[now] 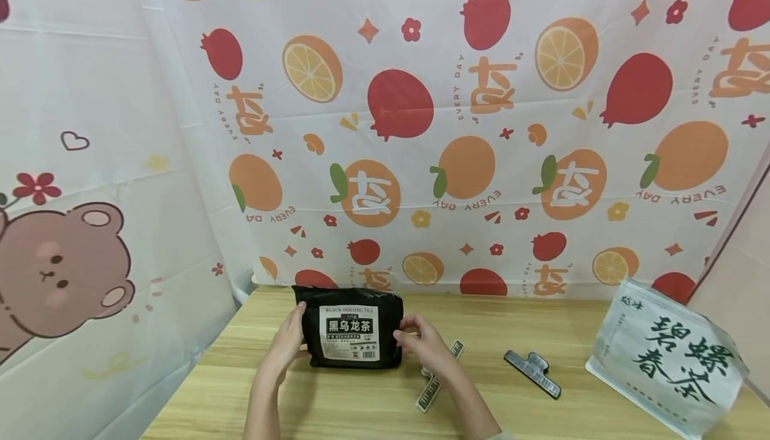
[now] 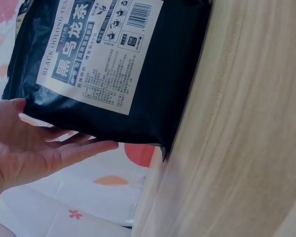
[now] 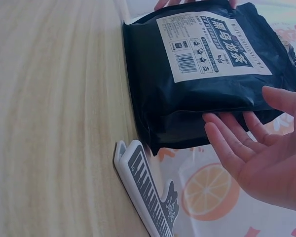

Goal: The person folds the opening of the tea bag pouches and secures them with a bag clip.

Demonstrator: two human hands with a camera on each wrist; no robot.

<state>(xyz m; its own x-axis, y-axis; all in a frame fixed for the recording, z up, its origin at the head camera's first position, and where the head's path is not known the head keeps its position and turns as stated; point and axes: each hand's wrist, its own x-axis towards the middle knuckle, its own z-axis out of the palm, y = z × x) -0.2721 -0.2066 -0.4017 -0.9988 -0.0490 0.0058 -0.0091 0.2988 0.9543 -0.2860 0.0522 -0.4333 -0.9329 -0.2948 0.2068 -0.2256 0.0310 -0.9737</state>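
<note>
A black bag of oolong tea (image 1: 390, 316) with a white label stands upright on the table, its top edge crumpled. At its left side is my left hand (image 1: 287, 340). In the left wrist view the thumb of this left hand (image 2: 27, 153) touches the bag's edge, and the fingers stretch out along the side. On the opposite side, my right hand (image 1: 428, 344) has its fingertips against the bag. The right wrist view shows the right hand (image 3: 271, 158) with loosely bent fingers at the bag's side and the thumb near its front edge.
A white bag clip with piano-key markings (image 1: 428, 393) lies partly under my right forearm. Right of it lies a dark bag clip (image 1: 534, 373). A pale green tea bag (image 1: 668, 360) stands tilted at the table's right. A fruit-print cloth (image 1: 445, 239) hangs behind the wooden table (image 1: 222, 386).
</note>
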